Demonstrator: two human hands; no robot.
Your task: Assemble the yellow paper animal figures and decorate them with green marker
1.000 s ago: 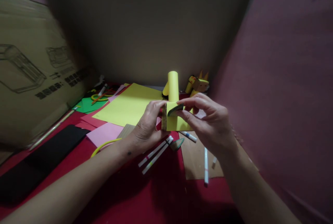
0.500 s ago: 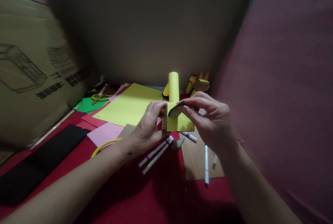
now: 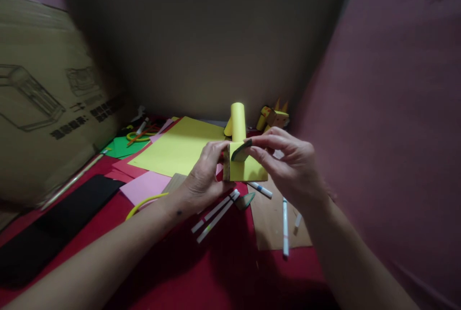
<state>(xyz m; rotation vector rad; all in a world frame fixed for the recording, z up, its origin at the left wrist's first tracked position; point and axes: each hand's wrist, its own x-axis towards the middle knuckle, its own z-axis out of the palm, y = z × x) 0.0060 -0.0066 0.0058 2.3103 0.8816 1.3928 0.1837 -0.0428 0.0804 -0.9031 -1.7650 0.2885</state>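
My left hand (image 3: 207,170) grips the left side of a small yellow box (image 3: 252,171), whose left edge shows brown cardboard. Between the thumb and fingertips of my right hand (image 3: 288,158) is a small dark-edged cardboard piece (image 3: 240,152), held up against the box's front face; whether it is stuck there I cannot tell. A yellow paper tube (image 3: 238,120) rises behind the box; whether the two are joined is hidden. Below my hands lies a similar green-edged cardboard piece (image 3: 247,200), beside two white marker pens (image 3: 216,216).
Yellow paper (image 3: 180,144), pink paper (image 3: 146,185) and green paper (image 3: 126,147) lie to the left, near a black strip (image 3: 61,223). On the right, pens lie on a cardboard sheet (image 3: 266,228). A cardboard figure (image 3: 277,118) stands behind. A large carton (image 3: 43,98) borders the left.
The box, the tube and both hands have shifted very slightly left in view. The small cardboard piece stays pinched against the box's front.
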